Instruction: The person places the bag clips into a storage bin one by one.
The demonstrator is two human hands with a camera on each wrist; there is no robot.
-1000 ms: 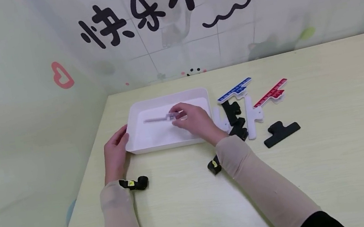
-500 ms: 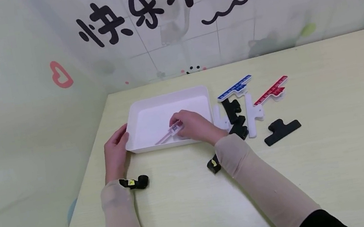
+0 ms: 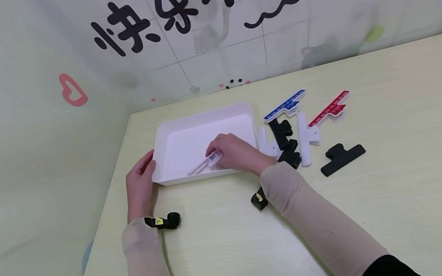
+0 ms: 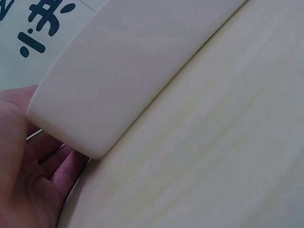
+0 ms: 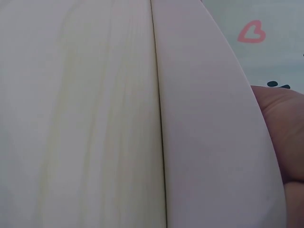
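Observation:
A shallow white tray (image 3: 185,131) stands on the table. At its front left corner my left hand (image 3: 138,185) holds it; the left wrist view shows the thumb by the rim and fingers (image 4: 66,166) curled against the corner wall. My right hand (image 3: 236,155) is inside the tray near the front wall, pinching a pale, semi-clear bag clip (image 3: 205,162). The clip lies slantwise, its long bar pointing to the lower left. In the right wrist view the tray's front wall (image 5: 213,114) hides the clip and most of the hand (image 5: 285,128).
Right of the tray lie several clips: a blue ruler-marked one (image 3: 284,106), a red one (image 3: 329,108), a white one (image 3: 303,139) and black ones, with one black clip (image 3: 342,158) lying apart. The table (image 3: 416,165) reaches back to a printed cloth.
My right hand has moved the clip toward the tray's front wall, lowered it, and turned it from level to slanting. The left hand keeps its place at the tray corner.

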